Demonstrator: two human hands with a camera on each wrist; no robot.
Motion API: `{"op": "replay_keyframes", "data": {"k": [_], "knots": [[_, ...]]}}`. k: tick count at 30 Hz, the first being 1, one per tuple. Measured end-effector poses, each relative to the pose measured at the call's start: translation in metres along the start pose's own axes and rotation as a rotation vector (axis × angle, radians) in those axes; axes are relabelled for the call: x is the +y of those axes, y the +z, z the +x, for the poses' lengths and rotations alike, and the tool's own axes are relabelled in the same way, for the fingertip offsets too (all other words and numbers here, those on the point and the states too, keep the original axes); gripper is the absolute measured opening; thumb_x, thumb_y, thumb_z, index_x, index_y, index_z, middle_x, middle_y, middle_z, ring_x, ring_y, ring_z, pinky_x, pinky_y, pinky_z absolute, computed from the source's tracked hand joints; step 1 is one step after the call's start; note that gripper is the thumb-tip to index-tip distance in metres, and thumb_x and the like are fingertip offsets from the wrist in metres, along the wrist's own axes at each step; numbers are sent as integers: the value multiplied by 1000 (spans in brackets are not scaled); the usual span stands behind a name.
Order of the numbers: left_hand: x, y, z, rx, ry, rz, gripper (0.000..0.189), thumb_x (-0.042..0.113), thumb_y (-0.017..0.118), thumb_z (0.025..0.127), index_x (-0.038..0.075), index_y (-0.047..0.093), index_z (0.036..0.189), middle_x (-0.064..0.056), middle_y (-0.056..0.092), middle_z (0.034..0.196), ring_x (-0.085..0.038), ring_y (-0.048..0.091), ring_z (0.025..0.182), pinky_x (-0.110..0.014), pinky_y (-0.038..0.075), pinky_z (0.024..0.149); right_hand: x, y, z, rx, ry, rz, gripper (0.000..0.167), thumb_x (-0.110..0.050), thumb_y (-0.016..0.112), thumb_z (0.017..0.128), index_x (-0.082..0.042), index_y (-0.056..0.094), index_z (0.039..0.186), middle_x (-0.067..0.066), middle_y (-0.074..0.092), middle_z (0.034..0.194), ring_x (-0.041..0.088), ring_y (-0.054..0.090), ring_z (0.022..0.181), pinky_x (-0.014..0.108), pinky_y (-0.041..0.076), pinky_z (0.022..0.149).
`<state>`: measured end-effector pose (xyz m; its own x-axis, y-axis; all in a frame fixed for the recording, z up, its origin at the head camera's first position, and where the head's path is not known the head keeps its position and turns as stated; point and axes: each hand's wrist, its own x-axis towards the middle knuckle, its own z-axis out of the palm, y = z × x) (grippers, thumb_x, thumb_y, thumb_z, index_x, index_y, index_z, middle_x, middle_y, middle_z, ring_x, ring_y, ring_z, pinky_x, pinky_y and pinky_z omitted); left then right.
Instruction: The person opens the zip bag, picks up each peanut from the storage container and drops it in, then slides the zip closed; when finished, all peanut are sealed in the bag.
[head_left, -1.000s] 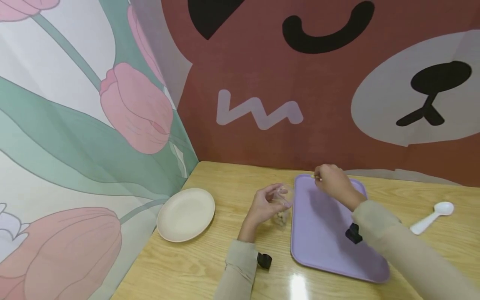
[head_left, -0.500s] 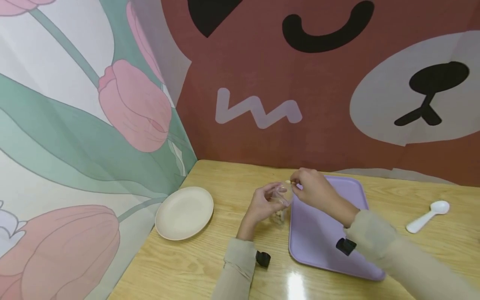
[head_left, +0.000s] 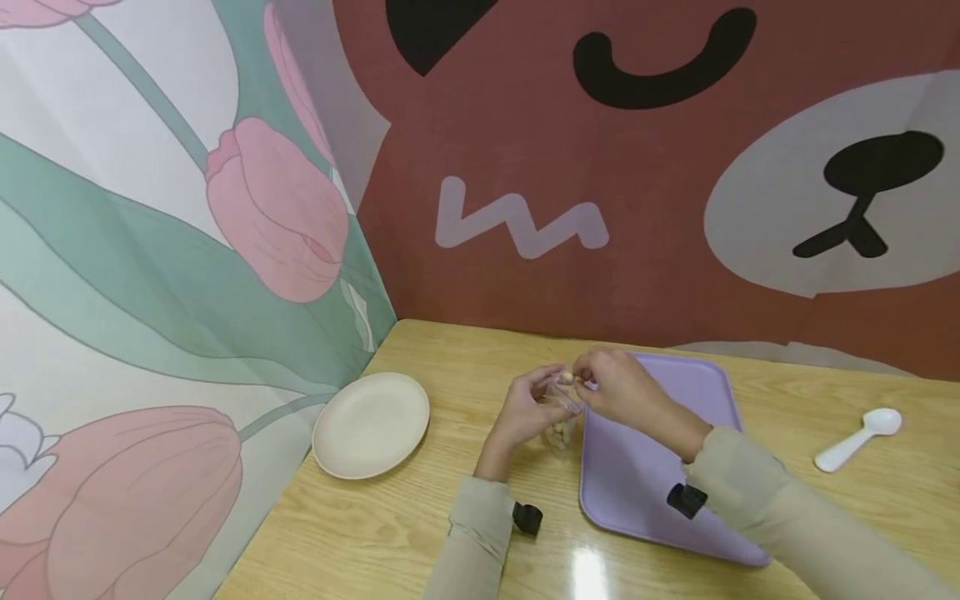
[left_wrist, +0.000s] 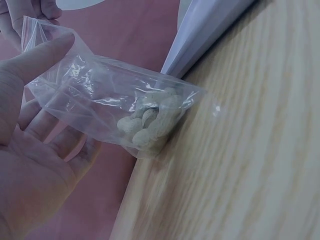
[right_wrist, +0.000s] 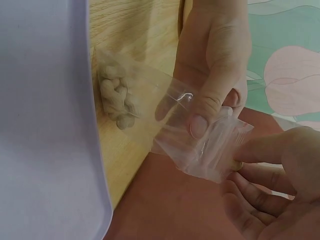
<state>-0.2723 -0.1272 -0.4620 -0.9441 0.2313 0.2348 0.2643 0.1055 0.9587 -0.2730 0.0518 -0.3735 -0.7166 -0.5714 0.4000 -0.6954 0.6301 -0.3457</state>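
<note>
My left hand point(head_left: 525, 410) grips a clear zip bag point(left_wrist: 100, 102) near its mouth, thumb on one side and fingers on the other. Several peanuts in their shells point(left_wrist: 147, 125) are bunched at the bag's bottom, low over the table beside the tray. At the open mouth, my right hand point(head_left: 621, 390) pinches a small pale peanut point(head_left: 567, 377) between thumb and fingertips. In the right wrist view only a bit of this peanut point(right_wrist: 237, 165) shows, right at the bag's zip edge.
A purple tray point(head_left: 637, 483) lies under my right forearm, its left rim close to the bag. A cream plate point(head_left: 371, 427) is at the left of the wooden table point(head_left: 360, 533). To the right lies a white spoon point(head_left: 858, 440). Printed cloth walls stand behind and left.
My right hand has come left from over the tray's far end to the bag's mouth, carrying the peanut. The left hand keeps holding the bag in about the same spot.
</note>
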Motion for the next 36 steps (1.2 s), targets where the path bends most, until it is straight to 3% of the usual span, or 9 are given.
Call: {"op": "replay_keyframes", "data": {"k": [6,11,15,21,25,28,31,36], "knots": [[2,4,-2,-6,-2,13,63,3,83,78,4,58,136,-8,68,124,-14,65,101,-28,52,88,0,1,-6,12,5,5,5,-3,76,80,0,74,85,5,66,76,22,63,70,36,52,62],[2,7,-3,-10,-3,25,64,4,84,78,4,58,137,-5,69,122,-12,65,99,-29,52,88,-1,-2,-11,18,46,39,9,-6,75,85,1,74,89,6,68,79,24,66,73,39,54,64],[2,9,-5,-10,8,36,65,6,83,79,1,56,138,-5,69,122,-12,65,97,-30,51,89,-2,-5,-19,62,86,94,10,-12,75,87,-7,71,80,-2,64,72,14,60,67,34,51,61],[8,11,-7,0,49,41,60,1,75,84,2,54,140,-12,68,123,-22,66,101,-32,53,85,-6,-2,-39,78,112,140,21,-24,79,85,-15,68,70,-9,59,65,6,54,59,29,47,56],[31,15,-11,40,85,89,61,4,77,84,1,52,141,-16,67,124,-32,63,111,-43,49,93,-9,0,-46,125,138,121,12,-18,77,86,-11,74,77,-7,64,69,6,58,63,30,50,60],[57,16,-16,66,113,88,72,5,81,81,-2,46,144,-18,66,125,-34,60,113,-57,42,97,-11,-9,-48,213,146,118,5,-9,74,87,-7,75,83,-4,67,71,9,59,64,32,50,60],[81,13,-20,109,132,37,76,3,80,81,-4,42,146,-20,66,122,-31,60,112,-61,39,97,-13,-22,-52,317,129,114,3,-3,72,87,-3,74,85,-1,66,71,12,60,63,34,51,58],[99,9,-20,190,222,-67,33,-6,69,89,-14,62,120,-28,68,106,-23,65,100,-53,48,91,-15,-41,-61,437,107,118,4,0,71,88,-4,69,87,-3,62,73,12,57,65,27,49,60]]}}
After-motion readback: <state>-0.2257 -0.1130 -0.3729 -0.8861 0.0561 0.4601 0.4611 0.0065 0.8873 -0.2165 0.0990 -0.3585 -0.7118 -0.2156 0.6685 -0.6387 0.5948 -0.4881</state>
